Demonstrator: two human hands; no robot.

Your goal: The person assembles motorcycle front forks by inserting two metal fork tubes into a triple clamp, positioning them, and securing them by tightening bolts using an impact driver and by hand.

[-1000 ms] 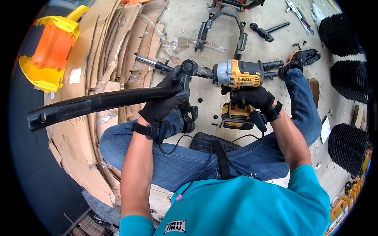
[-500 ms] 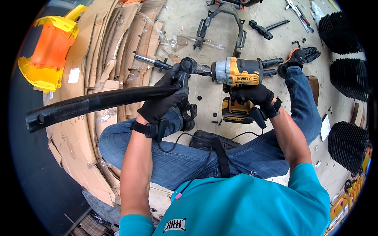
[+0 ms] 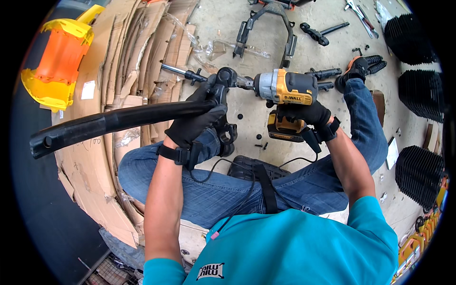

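Note:
My gloved left hand (image 3: 194, 123) is closed round a black jointed metal assembly (image 3: 219, 95), from which a long curved black tube (image 3: 90, 124) sticks out to the left and a shorter rod with a silver end (image 3: 175, 70) points to the upper left. In my gloved right hand (image 3: 300, 113) is a yellow and black cordless impact wrench (image 3: 294, 86), held by its handle. The wrench lies sideways, its nose and socket (image 3: 248, 82) meeting the joint at the top of the assembly. Whether the socket is seated on a fastener, I cannot tell.
Layered cardboard (image 3: 80, 166) covers the left, under a yellow-orange plastic cover (image 3: 62, 54). Black frame parts (image 3: 266, 14), a forked shaft (image 3: 320, 35), tools (image 3: 362, 19) and small bolts (image 3: 259, 145) lie on the floor (image 3: 223, 38). Stacks of black ribbed parts (image 3: 418, 92) stand at right.
The assembly and wrench have moved slightly up and to the left together, with both my hands keeping their hold. The wrench body appears tilted a little differently.

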